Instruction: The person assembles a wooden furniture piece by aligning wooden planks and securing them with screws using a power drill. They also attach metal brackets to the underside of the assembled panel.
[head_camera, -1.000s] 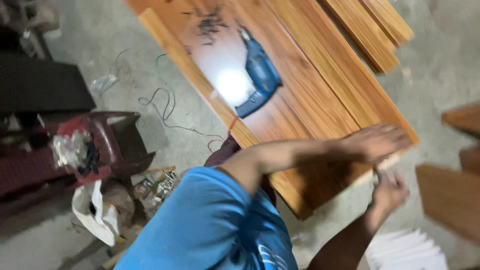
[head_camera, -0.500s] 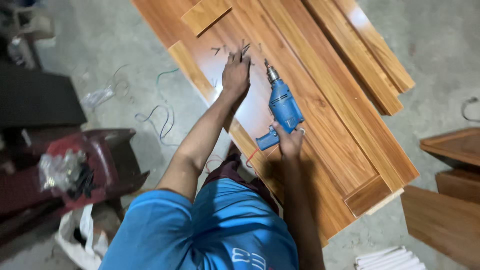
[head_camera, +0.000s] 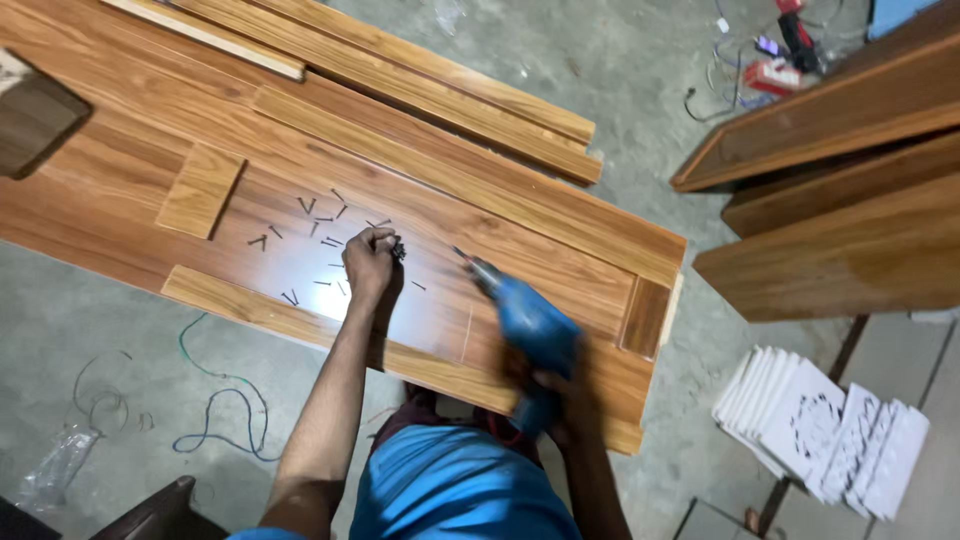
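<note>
A large orange-brown wood-grain panel (head_camera: 470, 215) lies flat on the concrete floor. Several dark screws (head_camera: 320, 222) are scattered on its middle. My left hand (head_camera: 370, 262) is closed over a pinch of screws among them. My right hand (head_camera: 552, 395) grips the handle of a blue power drill (head_camera: 528, 322), whose bit points up-left over the panel. A small wooden block (head_camera: 200, 190) rests on the panel to the left of the screws. My blue shirt fills the bottom of the view.
Long wooden strips (head_camera: 430, 95) lie along the panel's far edge. More wooden boards (head_camera: 840, 200) sit at the right. A fan of white patterned tiles (head_camera: 825, 425) lies at the lower right. Loose wires (head_camera: 215, 415) trail on the floor at the left.
The view has swung over the panel. My left hand has come down from flat among the screws to closed on some. My right hand has lifted the drill off the panel.
</note>
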